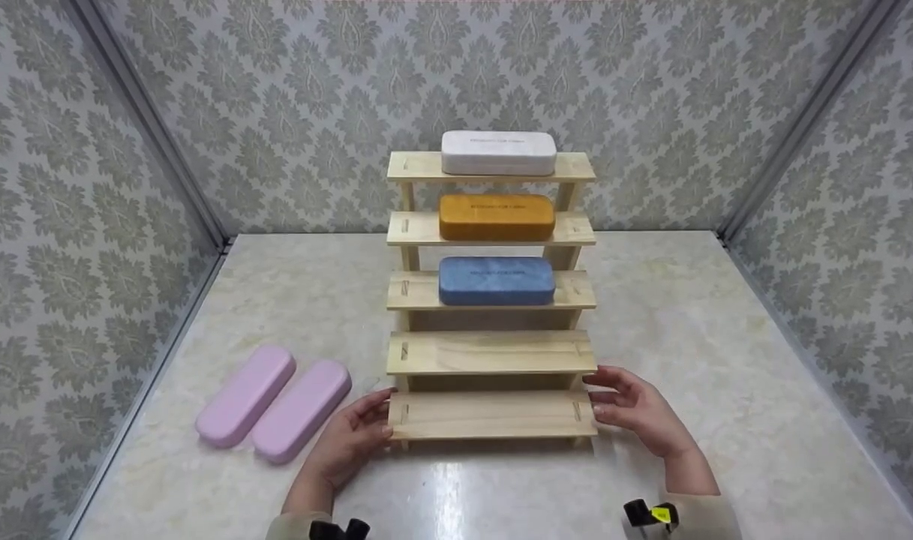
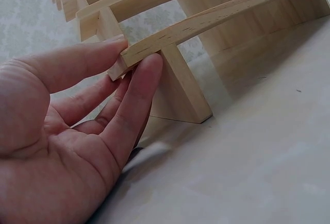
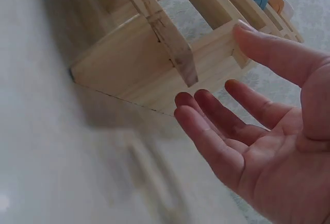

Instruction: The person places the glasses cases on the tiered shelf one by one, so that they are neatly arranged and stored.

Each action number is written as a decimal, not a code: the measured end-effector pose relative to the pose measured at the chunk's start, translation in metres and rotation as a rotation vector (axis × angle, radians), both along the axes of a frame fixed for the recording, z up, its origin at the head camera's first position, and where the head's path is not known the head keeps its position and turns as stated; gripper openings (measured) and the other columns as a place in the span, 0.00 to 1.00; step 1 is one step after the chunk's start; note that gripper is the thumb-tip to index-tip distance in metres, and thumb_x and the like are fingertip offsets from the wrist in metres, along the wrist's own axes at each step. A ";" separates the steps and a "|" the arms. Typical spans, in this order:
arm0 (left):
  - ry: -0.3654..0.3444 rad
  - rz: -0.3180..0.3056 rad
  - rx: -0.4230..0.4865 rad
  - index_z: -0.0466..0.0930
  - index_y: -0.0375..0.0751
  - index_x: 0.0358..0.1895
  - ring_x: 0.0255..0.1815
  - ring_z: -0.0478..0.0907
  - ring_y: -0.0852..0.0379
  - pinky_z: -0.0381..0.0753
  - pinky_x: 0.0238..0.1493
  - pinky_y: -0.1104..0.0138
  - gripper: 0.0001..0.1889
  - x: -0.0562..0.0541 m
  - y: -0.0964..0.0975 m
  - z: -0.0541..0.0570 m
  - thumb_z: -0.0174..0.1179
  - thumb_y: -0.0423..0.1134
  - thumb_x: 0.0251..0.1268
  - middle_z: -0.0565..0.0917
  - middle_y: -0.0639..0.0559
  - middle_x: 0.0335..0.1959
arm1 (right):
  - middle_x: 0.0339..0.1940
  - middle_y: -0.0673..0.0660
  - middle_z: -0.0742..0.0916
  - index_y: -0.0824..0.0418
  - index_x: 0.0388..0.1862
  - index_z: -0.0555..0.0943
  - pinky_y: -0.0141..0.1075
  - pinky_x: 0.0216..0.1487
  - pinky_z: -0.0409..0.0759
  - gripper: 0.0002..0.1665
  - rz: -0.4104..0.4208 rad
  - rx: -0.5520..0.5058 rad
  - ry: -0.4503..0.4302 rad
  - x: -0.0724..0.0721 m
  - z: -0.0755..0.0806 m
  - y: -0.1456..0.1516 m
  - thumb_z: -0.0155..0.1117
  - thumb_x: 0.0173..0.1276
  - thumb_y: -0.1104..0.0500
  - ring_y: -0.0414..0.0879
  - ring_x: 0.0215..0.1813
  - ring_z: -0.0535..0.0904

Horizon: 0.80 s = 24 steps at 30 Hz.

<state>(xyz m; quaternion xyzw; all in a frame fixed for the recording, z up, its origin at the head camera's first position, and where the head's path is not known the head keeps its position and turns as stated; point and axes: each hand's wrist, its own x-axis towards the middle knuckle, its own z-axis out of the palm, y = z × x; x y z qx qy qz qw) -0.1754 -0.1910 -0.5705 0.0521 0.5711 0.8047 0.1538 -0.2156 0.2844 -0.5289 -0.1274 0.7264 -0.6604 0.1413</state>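
Observation:
A wooden five-step display stand (image 1: 492,414) stands upright on the table. My left hand (image 1: 349,437) grips the left end of its lowest shelf (image 2: 154,44), thumb against the end and fingers below it. At the right end of that shelf, my right hand (image 1: 640,411) has its fingers loosely bent with a gap between thumb and fingers. In the right wrist view its thumb is near the stand's side panel (image 3: 124,69); whether it touches cannot be told. A white case (image 1: 499,154), an orange case (image 1: 497,217) and a blue case (image 1: 496,281) lie on the upper three shelves.
Two pink cases, a left one (image 1: 246,396) and a right one (image 1: 303,411), lie slanted on the table left of the stand. The pale marbled table (image 1: 674,315) is enclosed by patterned walls (image 1: 313,97) at the back and both sides.

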 end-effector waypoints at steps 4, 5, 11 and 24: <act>-0.009 -0.002 0.000 0.52 0.23 0.78 0.56 0.81 0.57 0.88 0.51 0.66 0.40 0.001 0.000 0.000 0.59 0.20 0.64 0.81 0.53 0.58 | 0.71 0.75 0.71 0.74 0.76 0.60 0.35 0.54 0.88 0.44 0.032 -0.008 -0.030 0.002 -0.004 -0.003 0.69 0.66 0.69 0.42 0.61 0.82; -0.010 -0.005 0.002 0.52 0.23 0.78 0.55 0.81 0.57 0.88 0.51 0.66 0.40 0.001 0.000 0.000 0.59 0.21 0.64 0.80 0.53 0.58 | 0.70 0.73 0.72 0.75 0.77 0.59 0.35 0.53 0.88 0.45 0.036 -0.013 -0.038 0.002 -0.005 -0.004 0.70 0.65 0.69 0.43 0.60 0.82; -0.002 -0.017 0.011 0.52 0.24 0.78 0.55 0.81 0.57 0.89 0.50 0.65 0.39 0.002 -0.001 -0.001 0.59 0.21 0.65 0.80 0.54 0.57 | 0.64 0.61 0.76 0.76 0.77 0.56 0.33 0.51 0.88 0.49 0.052 -0.048 -0.070 0.002 -0.010 -0.007 0.71 0.61 0.72 0.43 0.59 0.83; 0.028 -0.034 0.036 0.52 0.24 0.78 0.54 0.82 0.56 0.89 0.52 0.61 0.38 0.000 -0.002 -0.004 0.57 0.21 0.65 0.81 0.54 0.57 | 0.58 0.56 0.76 0.81 0.72 0.58 0.31 0.52 0.87 0.43 0.107 -0.068 -0.068 0.000 -0.017 -0.006 0.68 0.64 0.72 0.43 0.57 0.84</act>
